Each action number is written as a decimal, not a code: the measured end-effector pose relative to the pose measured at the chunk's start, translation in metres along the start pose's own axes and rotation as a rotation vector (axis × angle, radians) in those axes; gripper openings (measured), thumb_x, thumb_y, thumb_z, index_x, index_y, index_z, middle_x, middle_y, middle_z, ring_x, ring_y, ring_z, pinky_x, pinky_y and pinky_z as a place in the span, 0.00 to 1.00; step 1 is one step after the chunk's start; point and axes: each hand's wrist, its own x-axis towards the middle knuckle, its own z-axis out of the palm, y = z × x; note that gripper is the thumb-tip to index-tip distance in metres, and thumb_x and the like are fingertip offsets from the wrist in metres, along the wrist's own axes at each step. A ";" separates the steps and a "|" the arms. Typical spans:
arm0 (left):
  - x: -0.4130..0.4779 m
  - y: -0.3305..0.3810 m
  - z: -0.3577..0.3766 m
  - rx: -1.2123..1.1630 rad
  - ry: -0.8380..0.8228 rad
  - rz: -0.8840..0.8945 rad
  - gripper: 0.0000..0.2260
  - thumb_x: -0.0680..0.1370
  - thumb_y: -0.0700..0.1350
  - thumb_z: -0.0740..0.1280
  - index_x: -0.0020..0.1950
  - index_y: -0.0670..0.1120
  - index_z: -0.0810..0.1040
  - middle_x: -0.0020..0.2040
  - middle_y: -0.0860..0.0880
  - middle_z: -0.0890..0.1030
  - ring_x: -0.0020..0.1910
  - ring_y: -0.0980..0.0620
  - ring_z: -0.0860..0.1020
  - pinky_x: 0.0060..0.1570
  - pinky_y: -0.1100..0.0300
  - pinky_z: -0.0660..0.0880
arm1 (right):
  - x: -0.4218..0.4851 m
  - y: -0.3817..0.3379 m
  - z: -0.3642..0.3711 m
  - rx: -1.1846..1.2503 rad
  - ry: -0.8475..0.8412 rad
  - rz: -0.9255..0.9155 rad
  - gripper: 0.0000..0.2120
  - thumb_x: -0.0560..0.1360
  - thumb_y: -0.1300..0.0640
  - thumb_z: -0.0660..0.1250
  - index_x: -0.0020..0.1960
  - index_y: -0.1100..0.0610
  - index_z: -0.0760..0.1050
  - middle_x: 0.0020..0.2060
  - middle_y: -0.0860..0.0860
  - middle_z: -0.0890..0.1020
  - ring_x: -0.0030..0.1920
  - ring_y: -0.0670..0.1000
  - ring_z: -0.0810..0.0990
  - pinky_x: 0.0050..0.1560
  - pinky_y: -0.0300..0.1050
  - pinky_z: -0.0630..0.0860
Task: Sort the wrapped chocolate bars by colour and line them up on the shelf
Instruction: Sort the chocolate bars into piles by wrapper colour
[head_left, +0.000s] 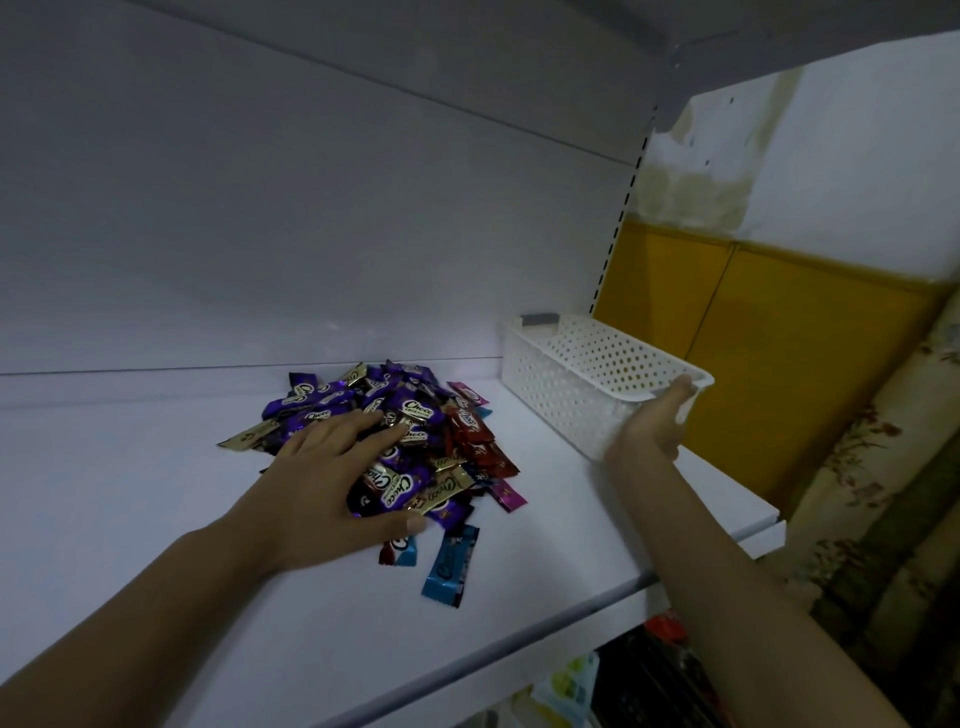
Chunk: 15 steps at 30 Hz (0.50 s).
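A heap of wrapped chocolate bars (410, 410) lies in the middle of the white shelf (156, 499); most are purple, with red, gold, pink and blue ones mixed in. One blue bar (451, 565) lies apart at the front of the heap. My left hand (332, 473) rests flat on the heap's left side with fingers spread. To the right, my right hand (652, 426) grips the near end of a white perforated plastic basket (571, 374), which looks empty.
The shelf's front edge (519, 639) runs diagonally below my arms, with packaged goods on the lower shelf beneath. A yellow wall panel (779, 332) and a floral fabric roll (857, 499) stand past the shelf's right end. Another shelf hangs overhead.
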 end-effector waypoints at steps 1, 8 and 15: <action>0.000 0.000 0.000 -0.004 0.001 0.002 0.49 0.60 0.82 0.45 0.77 0.60 0.52 0.78 0.54 0.54 0.76 0.51 0.53 0.73 0.47 0.50 | -0.001 0.000 0.001 -0.009 0.006 -0.010 0.37 0.70 0.26 0.54 0.66 0.53 0.71 0.58 0.56 0.77 0.56 0.58 0.77 0.58 0.57 0.76; -0.001 0.003 -0.003 0.000 -0.001 -0.003 0.50 0.59 0.82 0.45 0.77 0.60 0.52 0.78 0.54 0.54 0.76 0.51 0.53 0.72 0.47 0.51 | -0.006 -0.001 -0.008 0.034 -0.004 0.050 0.34 0.74 0.31 0.55 0.66 0.57 0.70 0.62 0.55 0.75 0.59 0.58 0.76 0.60 0.58 0.74; -0.003 0.008 -0.007 0.009 0.034 -0.024 0.45 0.61 0.79 0.46 0.76 0.61 0.55 0.78 0.54 0.53 0.77 0.51 0.50 0.73 0.47 0.47 | -0.073 0.029 -0.047 0.054 -0.261 0.003 0.06 0.75 0.57 0.65 0.50 0.56 0.77 0.49 0.52 0.80 0.48 0.51 0.78 0.53 0.44 0.74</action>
